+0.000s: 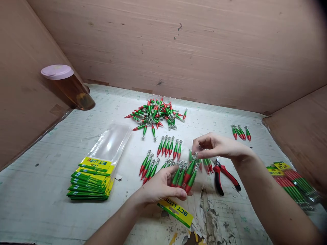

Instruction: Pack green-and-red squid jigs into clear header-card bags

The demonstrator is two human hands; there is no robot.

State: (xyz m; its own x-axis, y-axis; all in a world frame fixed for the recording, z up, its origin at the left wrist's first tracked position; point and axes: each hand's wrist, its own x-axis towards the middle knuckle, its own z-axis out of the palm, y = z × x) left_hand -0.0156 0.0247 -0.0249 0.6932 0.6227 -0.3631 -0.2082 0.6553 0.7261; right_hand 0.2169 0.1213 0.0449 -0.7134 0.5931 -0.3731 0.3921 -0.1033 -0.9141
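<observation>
We record both hands low in the head view, over the nearer middle of the white table surface (63,217). Our left hand (159,187) is curled under a small bunch of held lures (189,175), thumb pressed along their red ends, hooked ends up. Our right hand (213,146) reaches in from the right, thumb and forefinger pinched together at the hooked end of the uppermost lure. Just below the left hand lies a BCT LURE header card (178,213), its upper part covered by the fingers. Beyond the left hand we log an upright row of six lures (167,148), with a slanted group (146,166) nearer and to its left. Red-handled pliers (219,180) lie just beside the right wrist, handles splayed towards us; this is the tightest side. To the left, a band of table surface separates the left hand from the stack of bags (102,175). Farther back sits the loose lure pile (153,114), short of the back wall (178,61). A lidded cup (68,90) is in the far left corner, close to the left wall (22,85). Four lures (247,133) lie beyond the right forearm, well apart from the pile; filled packets (291,180) lie at the right, partly behind that forearm, towards the right wall (304,126).
</observation>
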